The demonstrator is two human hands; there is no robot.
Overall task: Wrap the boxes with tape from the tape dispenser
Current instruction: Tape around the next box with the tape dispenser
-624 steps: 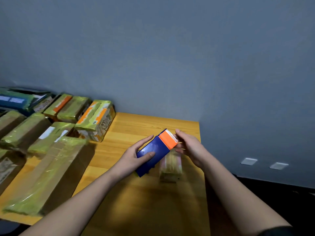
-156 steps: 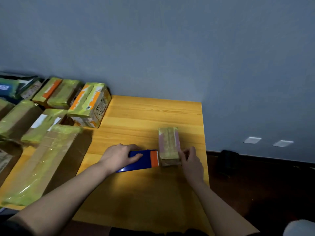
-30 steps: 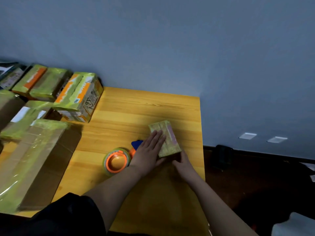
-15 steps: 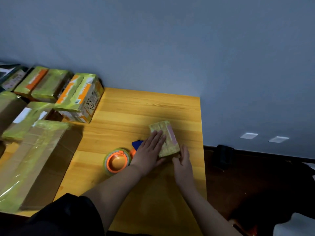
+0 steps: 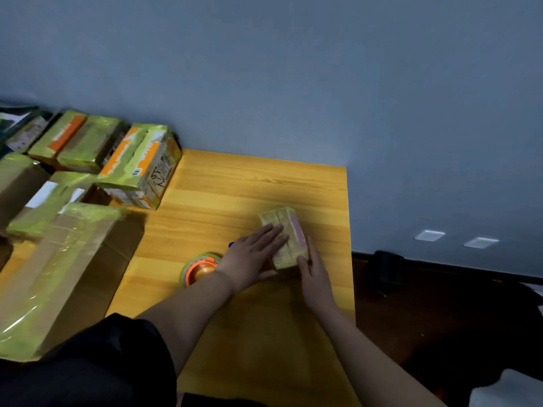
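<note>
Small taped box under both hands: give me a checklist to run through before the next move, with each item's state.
1. Small box flat on the table: ok.
2. Left hand pressing its top with straight fingers: ok.
3. Right hand against its near right edge: ok.
4. Tape dispenser within reach, beside the left wrist: ok.
5. Tape fully smoothed on every side: cannot tell.
6. Free space beside the wrapped boxes at left: ok.

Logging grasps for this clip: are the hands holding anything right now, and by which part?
Nothing is gripped. The left hand lies flat on top of the small taped box; the right hand rests straight-fingered against its near right edge. The tape dispenser sits untouched.
</note>
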